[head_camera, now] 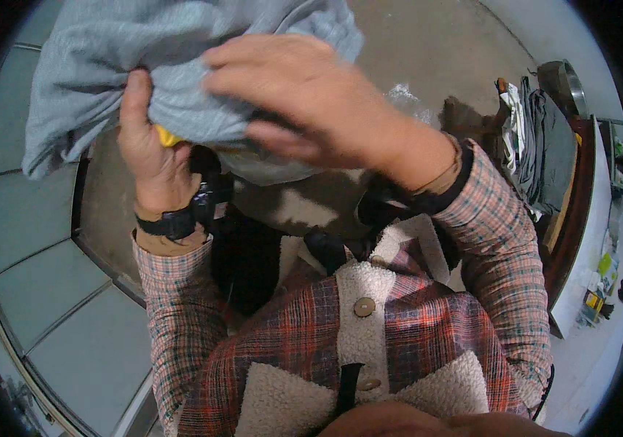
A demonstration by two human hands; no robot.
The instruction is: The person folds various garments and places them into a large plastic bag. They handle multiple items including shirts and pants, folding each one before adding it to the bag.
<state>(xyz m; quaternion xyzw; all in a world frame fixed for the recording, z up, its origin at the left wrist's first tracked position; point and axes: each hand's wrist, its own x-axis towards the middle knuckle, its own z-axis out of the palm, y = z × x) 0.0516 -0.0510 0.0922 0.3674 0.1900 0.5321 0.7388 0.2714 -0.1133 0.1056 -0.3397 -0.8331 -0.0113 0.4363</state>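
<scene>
Grey-blue cloth (191, 104), gathered into folds, hangs in front of me at the upper left. My left hand (150, 142) grips its near edge, with the thumb on top and the other fingers mostly hidden beneath. A small yellow piece (166, 136) shows under the cloth beside that thumb. My right hand (300, 104), blurred, lies over the cloth with its fingers apart. Whether it touches the fabric all along is hard to tell. Below the cloth, a pale, thin-looking material (270, 168) is partly visible.
To the right, a stack of folded dark and white cloths (541, 147) rests on a wooden-edged surface (582, 202). A round metal container (568, 87) stands behind it. Pale panels with dark seams (33, 218) line the left. Crumpled clear plastic (407, 101) lies on the concrete floor (426, 43).
</scene>
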